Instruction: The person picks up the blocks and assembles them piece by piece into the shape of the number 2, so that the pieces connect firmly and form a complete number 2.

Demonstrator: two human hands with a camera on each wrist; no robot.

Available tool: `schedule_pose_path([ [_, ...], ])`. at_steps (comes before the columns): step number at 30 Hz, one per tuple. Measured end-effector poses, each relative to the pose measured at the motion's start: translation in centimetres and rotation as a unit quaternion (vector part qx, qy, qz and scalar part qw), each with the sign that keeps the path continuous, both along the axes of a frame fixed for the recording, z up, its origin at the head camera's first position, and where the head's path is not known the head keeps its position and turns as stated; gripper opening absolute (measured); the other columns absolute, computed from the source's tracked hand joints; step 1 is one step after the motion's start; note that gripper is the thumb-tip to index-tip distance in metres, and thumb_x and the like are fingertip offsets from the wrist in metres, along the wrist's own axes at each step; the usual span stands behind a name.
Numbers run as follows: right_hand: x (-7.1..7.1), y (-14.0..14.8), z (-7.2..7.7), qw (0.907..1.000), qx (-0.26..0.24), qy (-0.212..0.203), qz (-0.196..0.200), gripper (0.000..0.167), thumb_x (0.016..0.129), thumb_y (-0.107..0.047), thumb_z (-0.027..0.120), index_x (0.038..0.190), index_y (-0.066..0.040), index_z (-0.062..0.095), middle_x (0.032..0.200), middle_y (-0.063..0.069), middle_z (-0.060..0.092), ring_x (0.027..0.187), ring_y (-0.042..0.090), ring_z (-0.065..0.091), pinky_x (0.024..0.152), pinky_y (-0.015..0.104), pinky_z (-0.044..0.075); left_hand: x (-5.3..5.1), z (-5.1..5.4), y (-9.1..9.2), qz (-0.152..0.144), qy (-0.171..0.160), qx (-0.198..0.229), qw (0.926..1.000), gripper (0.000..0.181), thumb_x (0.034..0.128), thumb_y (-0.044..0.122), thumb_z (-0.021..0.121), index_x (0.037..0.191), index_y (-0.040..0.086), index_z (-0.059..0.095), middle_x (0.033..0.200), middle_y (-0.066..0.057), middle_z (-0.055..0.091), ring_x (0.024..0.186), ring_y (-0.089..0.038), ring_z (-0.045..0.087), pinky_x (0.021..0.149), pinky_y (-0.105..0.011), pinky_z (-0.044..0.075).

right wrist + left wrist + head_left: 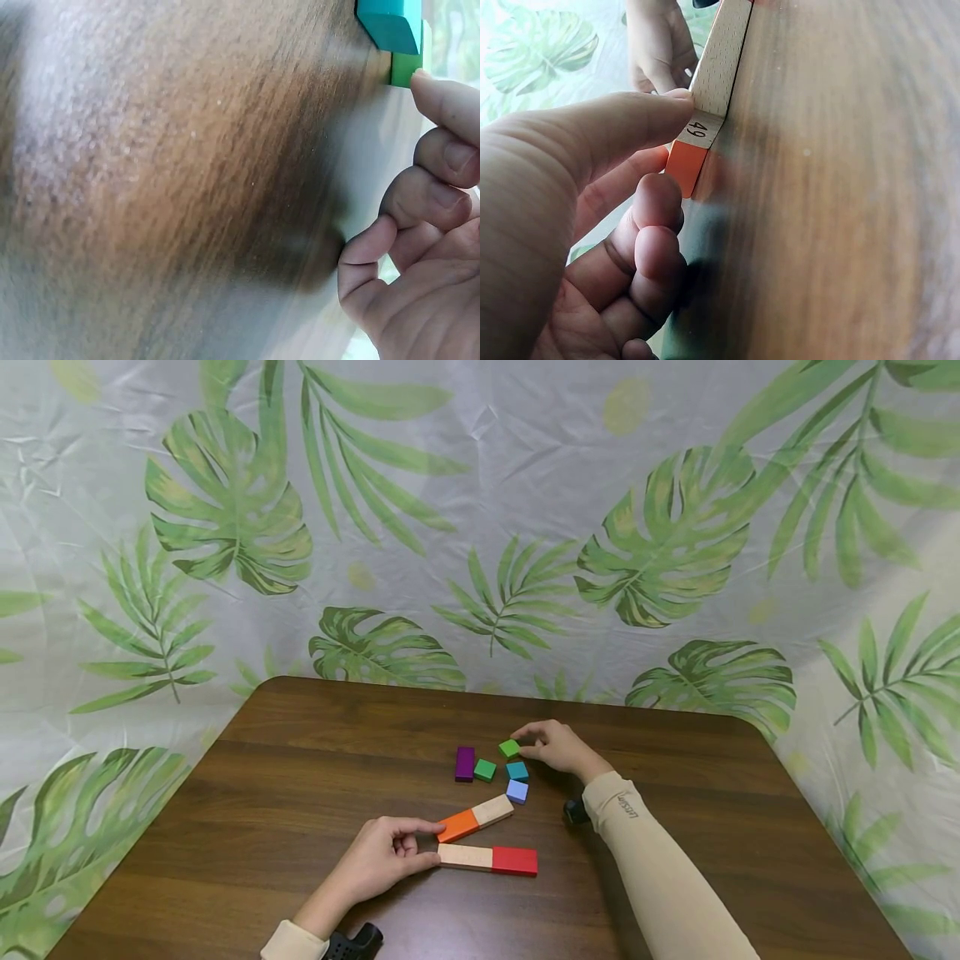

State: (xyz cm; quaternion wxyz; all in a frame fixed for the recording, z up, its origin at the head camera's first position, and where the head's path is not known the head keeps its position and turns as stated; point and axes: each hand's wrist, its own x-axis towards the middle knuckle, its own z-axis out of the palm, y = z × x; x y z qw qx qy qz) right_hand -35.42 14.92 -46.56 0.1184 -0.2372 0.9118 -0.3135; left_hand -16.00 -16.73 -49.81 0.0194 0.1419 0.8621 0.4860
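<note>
My left hand (384, 858) has its thumb at the left end of a plain wooden block (465, 857) and its index finger at the orange block (458, 826), pinching the two where their ends meet. The left wrist view shows "49" on the plain block's end (697, 129); the other fingers are curled. A red block (514, 861) continues the lower row, and another plain block (492, 811) continues the slanted orange row. My right hand (558, 748) pinches a small light green block (509, 748) between thumb and index finger. Beside it lies a teal block (517, 771).
A periwinkle block (517, 792) lies below the teal one. To the left are a darker green block (484, 770) and a purple block (465, 764). All lie on a dark wooden table (300, 752), with a leaf-patterned cloth (517, 485) hanging behind its far edge.
</note>
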Motion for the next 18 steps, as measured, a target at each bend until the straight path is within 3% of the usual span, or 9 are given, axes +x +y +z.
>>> schedule_pose_path([
  [18,0.19,-0.39,0.12,0.9996,-0.003,-0.016,0.025,0.03,0.104,-0.015,0.071,0.134,-0.012,0.076,0.059,-0.006,0.036,0.056,0.012,0.032,0.063,0.028,0.036,-0.08,-0.1,-0.05,0.002,0.001,-0.007,1.0,0.031,0.0861,0.026,0.092,0.116,0.02,0.085,0.065,0.012,0.055,0.058,0.003,0.044,0.056,-0.018,0.037],
])
